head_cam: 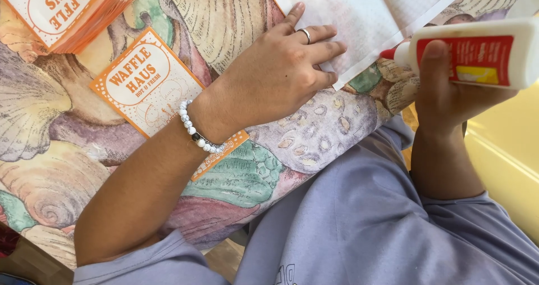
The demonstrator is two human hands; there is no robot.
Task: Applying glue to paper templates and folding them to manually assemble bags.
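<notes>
Left hand (275,77) flat, fingers (323,52) spread open, pressing on white paper (359,15) at its lower edge. Right hand (449,91) wrapped tight around white glue bottle (477,52) with red label, red nozzle aimed at paper's edge just beside left fingertips. Orange card (140,83) under left wrist, near bead bracelet (193,130). Stack of orange cards (73,10) well apart, beyond wrist. All on shell-patterned table (281,150).

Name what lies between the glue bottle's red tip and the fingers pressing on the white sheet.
Head view: only the white sheet's folded edge and a sliver of shell-patterned tablecloth.
</notes>
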